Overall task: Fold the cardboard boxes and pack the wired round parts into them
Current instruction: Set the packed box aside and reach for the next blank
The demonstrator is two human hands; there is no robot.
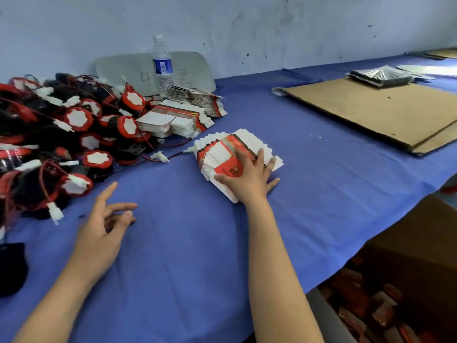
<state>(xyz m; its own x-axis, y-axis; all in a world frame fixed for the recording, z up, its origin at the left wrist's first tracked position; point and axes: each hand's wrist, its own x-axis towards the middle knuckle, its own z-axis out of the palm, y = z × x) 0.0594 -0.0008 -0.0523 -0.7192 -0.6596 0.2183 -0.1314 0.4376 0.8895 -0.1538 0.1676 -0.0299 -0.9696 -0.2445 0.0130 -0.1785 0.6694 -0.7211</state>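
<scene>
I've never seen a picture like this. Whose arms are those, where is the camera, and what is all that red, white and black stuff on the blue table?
There is no machine here, only a person working with bare hands. The single picture comes from a camera worn on the person's head, looking forward and down, so both arms reach in from the bottom.

The right hand lies flat on a fanned stack of flat red and white box blanks, which are not folded yet. The left hand is open over the blue cloth and holds nothing.

On the left is a heap of round red and black parts with thin wires and white plugs. Behind them lie more stacks of blanks and a water bottle. On the right is a brown cardboard sheet.
</scene>
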